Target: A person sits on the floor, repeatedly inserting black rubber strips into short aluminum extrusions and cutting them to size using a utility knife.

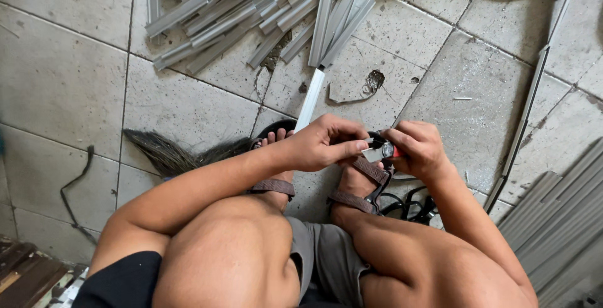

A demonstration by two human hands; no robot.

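Underfoot, the tiled floor takes up most of the view: large grey squares, scuffed and stained, with a chipped patch near the middle. Across the top lies a loose heap of aluminium strips, too many and too overlapped to count, all straight, pale and dull-shining. A second stack of the same grey profiles lies at the lower right, and one long thin rod runs slantwise beside it. A dark bristly broom head lies on the tiles to the left, just beside the person's feet.

The person squats, two bare knees forward, two feet in brown strapped sandals. Both hands meet just above the feet. One white aluminium strip runs from the heap down to the hands, its near end hidden under the left hand, which curls over it with the thumb pressing toward the right. The right hand is closed around a small tool with red and black parts, held right against the left thumb; its exact kind I cannot tell. The two hands are touching or nearly so, with that tool between them.

Black cable loops lie on the floor below the right wrist.
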